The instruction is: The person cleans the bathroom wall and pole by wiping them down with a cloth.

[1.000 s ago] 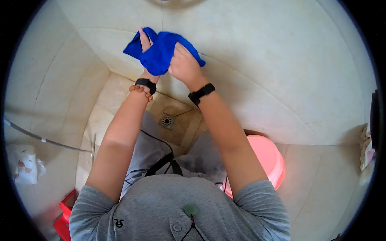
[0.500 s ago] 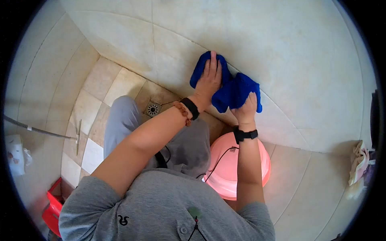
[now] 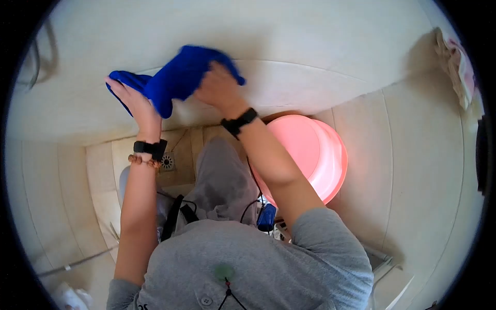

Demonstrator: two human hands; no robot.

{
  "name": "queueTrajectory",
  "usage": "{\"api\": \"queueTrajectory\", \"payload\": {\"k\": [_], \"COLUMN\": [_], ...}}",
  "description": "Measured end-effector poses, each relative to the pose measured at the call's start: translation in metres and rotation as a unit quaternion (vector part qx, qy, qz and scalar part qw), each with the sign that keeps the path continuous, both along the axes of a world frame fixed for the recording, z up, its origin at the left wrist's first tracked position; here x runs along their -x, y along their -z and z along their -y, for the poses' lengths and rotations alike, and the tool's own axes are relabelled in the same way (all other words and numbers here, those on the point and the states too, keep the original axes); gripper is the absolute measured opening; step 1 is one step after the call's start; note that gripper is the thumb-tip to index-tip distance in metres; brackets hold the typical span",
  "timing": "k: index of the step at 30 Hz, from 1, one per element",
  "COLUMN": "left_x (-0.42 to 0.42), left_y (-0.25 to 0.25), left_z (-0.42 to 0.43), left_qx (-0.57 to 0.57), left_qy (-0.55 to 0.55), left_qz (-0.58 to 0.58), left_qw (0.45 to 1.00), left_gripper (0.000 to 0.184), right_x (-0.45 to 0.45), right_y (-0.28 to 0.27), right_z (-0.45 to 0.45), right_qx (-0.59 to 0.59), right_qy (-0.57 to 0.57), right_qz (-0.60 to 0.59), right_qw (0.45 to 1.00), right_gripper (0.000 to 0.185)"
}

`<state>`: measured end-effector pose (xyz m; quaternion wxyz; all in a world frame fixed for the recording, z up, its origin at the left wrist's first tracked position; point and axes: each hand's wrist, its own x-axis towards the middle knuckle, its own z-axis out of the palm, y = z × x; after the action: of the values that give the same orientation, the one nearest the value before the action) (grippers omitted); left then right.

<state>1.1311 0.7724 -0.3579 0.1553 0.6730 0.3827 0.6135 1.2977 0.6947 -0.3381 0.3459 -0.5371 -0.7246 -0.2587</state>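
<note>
A blue cloth [image 3: 181, 72] stretches between my two hands, up against the pale wall. My left hand [image 3: 135, 101] has its long fingers straight and close together, with one end of the cloth held under the palm and fingers. Bunched cloth covers part of that hand near the thumb. My right hand [image 3: 219, 88], slightly blurred, is closed on the other end, its fingers partly hidden in the folds. Both wrists carry black straps, and a beaded bracelet [image 3: 143, 161] sits below the left strap.
An upturned pink basin [image 3: 302, 150] stands right of my knees, beneath my right forearm. A floor drain [image 3: 166, 161] lies near my left forearm. Cloth items [image 3: 457, 67] hang at the far right wall. A blue object [image 3: 266, 218] is beside my lap.
Both hands and the blue cloth have moved left along the wall, and the camera view has turned. The cloth is now drawn out more between my hands.
</note>
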Motion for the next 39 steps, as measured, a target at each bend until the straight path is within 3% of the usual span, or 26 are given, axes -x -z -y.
{"api": "queueTrajectory", "payload": {"k": [1, 2, 3, 4, 5, 6, 8, 9, 10, 12, 13, 16, 18, 21, 24, 26, 27, 28, 30, 31, 32, 33, 34, 36, 37, 39], "left_x": [-0.009, -0.03, -0.049, -0.077, -0.105, -0.137, -0.171, -0.191, -0.209, -0.238, -0.234, -0.231, -0.232, -0.2, -0.162, -0.132, -0.114, -0.089, -0.037, -0.014, 0.009, 0.032, 0.056, 0.094, 0.081, 0.091], "left_y": [-0.003, -0.024, -0.046, -0.062, -0.079, -0.095, -0.132, -0.132, -0.127, -0.119, -0.12, -0.134, -0.128, -0.126, -0.127, -0.11, -0.109, -0.111, -0.123, -0.128, -0.129, -0.126, -0.123, -0.12, -0.115, -0.124], "left_z": [0.001, 0.016, 0.032, 0.038, 0.05, 0.066, 0.1, 0.099, 0.09, 0.085, 0.081, 0.078, 0.082, 0.069, 0.047, 0.01, -0.007, -0.021, -0.046, -0.062, -0.074, -0.088, -0.094, -0.097, -0.104, -0.089], "left_qx": [-0.048, -0.127, -0.21, -0.239, -0.24, -0.285, -0.328, -0.235, -0.259, -0.218, -0.221, -0.226, -0.213, -0.207, -0.242, -0.222, -0.274, -0.333, -0.302, -0.285, -0.293, -0.283, -0.218, -0.192, -0.191, -0.182], "left_qy": [0.013, 0.006, -0.003, 0.044, 0.088, 0.135, 0.215, 0.393, 0.443, 0.554, 0.546, 0.519, 0.497, 0.444, 0.363, 0.357, 0.323, 0.243, 0.249, 0.254, 0.238, 0.237, 0.243, 0.25, 0.262, 0.276], "left_qz": [-0.037, -0.117, -0.186, -0.183, -0.21, -0.194, -0.203, -0.17, -0.157, -0.045, -0.08, -0.171, -0.235, -0.356, -0.435, -0.468, -0.477, -0.529, -0.557, -0.571, -0.591, -0.616, -0.65, -0.672, -0.68, -0.671], "left_qw": [0.998, 0.985, 0.96, 0.953, 0.943, 0.929, 0.897, 0.873, 0.844, 0.802, 0.804, 0.806, 0.807, 0.796, 0.788, 0.777, 0.77, 0.742, 0.732, 0.727, 0.713, 0.695, 0.687, 0.67, 0.658, 0.663], "left_gripper": [0.078, 0.07, 0.063, 0.059, 0.059, 0.059, 0.038, 0.053, 0.065, 0.05, 0.05, 0.05, 0.05, 0.054, 0.061, 0.065, 0.066, 0.066, 0.065, 0.062, 0.061, 0.06, 0.061, 0.062, 0.062, 0.064], "right_x": [-0.018, -0.039, -0.077, -0.101, -0.118, -0.144, -0.188, -0.2, -0.22, -0.272, -0.284, -0.277, -0.217, -0.192, -0.166, -0.116, -0.082, -0.05, 0.014, 0.044, 0.074, 0.104, 0.131, 0.169, 0.165, 0.173], "right_y": [-0.012, -0.027, -0.035, -0.049, -0.061, -0.063, -0.057, -0.056, -0.045, -0.003, 0.017, 0.03, 0.003, 0.03, 0.058, 0.048, 0.031, 0.019, 0.001, 0.005, 0.014, 0.023, 0.035, 0.043, 0.062, 0.067], "right_z": [0.013, 0.037, 0.049, 0.058, 0.064, 0.063, 0.08, 0.082, 0.082, 0.085, 0.085, 0.075, 0.071, 0.055, 0.018, -0.012, -0.022, -0.028, -0.042, -0.058, -0.084, -0.11, -0.129, -0.134, -0.15, -0.14], "right_qx": [0.002, -0.086, -0.074, -0.184, -0.249, -0.365, -0.384, -0.396, -0.384, -0.337, -0.301, -0.261, -0.25, -0.13, -0.111, -0.081, -0.068, -0.023, 0.087, 0.089, 0.076, 0.05, 0.007, -0.005, 0.026, 0.033], "right_qy": [0.025, 0.132, 0.112, 0.177, 0.047, -0.028, -0.15, -0.09, -0.07, -0.075, -0.104, -0.016, -0.122, -0.038, -0.167, -0.175, -0.18, -0.128, 0.042, 0.023, -0.071, -0.153, -0.298, -0.352, -0.294, -0.283], "right_qz": [-0.065, -0.109, -0.188, -0.159, -0.352, -0.567, -0.672, -0.66, -0.661, -0.675, -0.681, -0.657, -0.784, -0.774, -0.81, -0.786, -0.775, -0.718, -0.5, -0.53, -0.637, -0.732, -0.845, -0.885, -0.926, -0.871], "right_qw": [0.998, 0.981, 0.973, 0.954, 0.901, 0.738, 0.615, 0.633, 0.641, 0.653, 0.659, 0.707, 0.555, 0.618, 0.552, 0.587, 0.602, 0.684, 0.861, 0.843, 0.764, 0.662, 0.445, 0.304, 0.236, 0.4], "right_gripper": [0.028, 0.033, 0.034, 0.027, 0.025, 0.027, 0.028, 0.028, 0.028, 0.029, 0.029, 0.029, 0.026, 0.03, 0.033, 0.036, 0.037, 0.039, 0.043, 0.041, 0.039, 0.037, 0.035, 0.032, 0.03, 0.03]}}
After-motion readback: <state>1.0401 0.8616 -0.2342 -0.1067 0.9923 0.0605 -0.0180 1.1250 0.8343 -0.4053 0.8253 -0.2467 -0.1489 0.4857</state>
